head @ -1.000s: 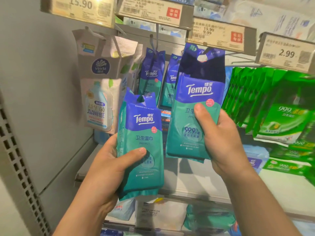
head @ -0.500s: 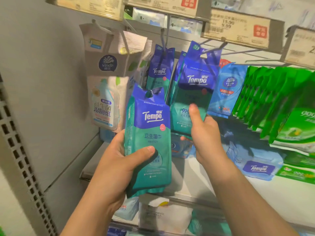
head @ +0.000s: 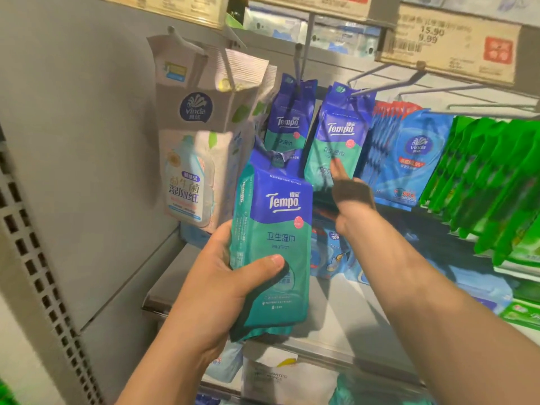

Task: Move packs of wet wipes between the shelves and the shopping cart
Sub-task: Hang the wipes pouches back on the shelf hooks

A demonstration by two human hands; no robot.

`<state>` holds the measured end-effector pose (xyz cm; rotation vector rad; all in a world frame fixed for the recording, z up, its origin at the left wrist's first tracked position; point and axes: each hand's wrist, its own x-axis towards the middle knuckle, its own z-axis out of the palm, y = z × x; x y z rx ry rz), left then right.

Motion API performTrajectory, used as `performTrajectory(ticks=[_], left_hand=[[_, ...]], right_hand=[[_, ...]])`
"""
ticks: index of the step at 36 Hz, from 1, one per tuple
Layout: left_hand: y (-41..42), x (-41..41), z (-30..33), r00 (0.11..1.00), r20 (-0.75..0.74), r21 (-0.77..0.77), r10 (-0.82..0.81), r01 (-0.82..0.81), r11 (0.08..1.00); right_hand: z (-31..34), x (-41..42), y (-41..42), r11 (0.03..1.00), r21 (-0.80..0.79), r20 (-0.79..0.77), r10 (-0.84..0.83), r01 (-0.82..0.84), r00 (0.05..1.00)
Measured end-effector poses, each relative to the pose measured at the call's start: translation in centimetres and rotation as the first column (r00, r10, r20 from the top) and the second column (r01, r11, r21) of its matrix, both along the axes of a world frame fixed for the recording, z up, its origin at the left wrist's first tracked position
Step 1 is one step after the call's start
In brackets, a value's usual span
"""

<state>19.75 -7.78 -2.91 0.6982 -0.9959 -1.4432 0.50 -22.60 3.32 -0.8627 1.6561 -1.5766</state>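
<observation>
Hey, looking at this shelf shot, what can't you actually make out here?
All from the head view:
- Right hand: motion-blurred near the hanging Tempo pack; whether its fingers touch that pack is unclear.
- Price tag: only 15.90 and 9.99 readable; the rest is blurred.
- Held Tempo pack in the left hand: lower print covered by the thumb.
- Shopping cart: out of frame.
- Lower shelf items: cut off by the bottom edge.

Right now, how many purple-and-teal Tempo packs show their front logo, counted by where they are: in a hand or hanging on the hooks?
In the left hand, held Tempo pack: 1
Hanging on hooks, logo showing, left front pack and right front pack: 2
Total: 3
</observation>
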Motion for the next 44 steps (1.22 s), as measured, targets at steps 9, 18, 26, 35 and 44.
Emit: performTrajectory(ticks=[9,18,26,35,44], left_hand=[[-0.2,-0.4,-0.1,1.0,0.014,0.0,0.009,-0.009,1.0],[0.0,-1.0,0.1,1.0,-0.004,-0.017,-0.017,0.017,1.0],[0.4,-1.4,0.2,0.998,-0.037,-0.02,-0.046,0.045,0.999],[0.7,-2.1,0.9,0.992,-0.104,-0.068,-0.075,0.068,0.995],[1.1,-3.1,2.1,0.97,-0.06,-0.18,-0.237,0.223,0.958]], right_hand=[[-1.6,-1.0,-1.0,0.999,0.036,-0.089,-0.02,0.024,0.996],[-3.5,-1.3,1.3,0.999,0.022,-0.046,0.049,-0.048,0.998],[-4.5,-1.2,7.2,0.98,-0.168,-0.193,0.071,-0.105,0.979],[-6.5,0.7,15.3,0.92,-0.118,0.139,0.389,-0.374,0.911],[-3.3,3.1,20.4,0.88,-0.22,0.092,0.448,-0.421,0.889]])
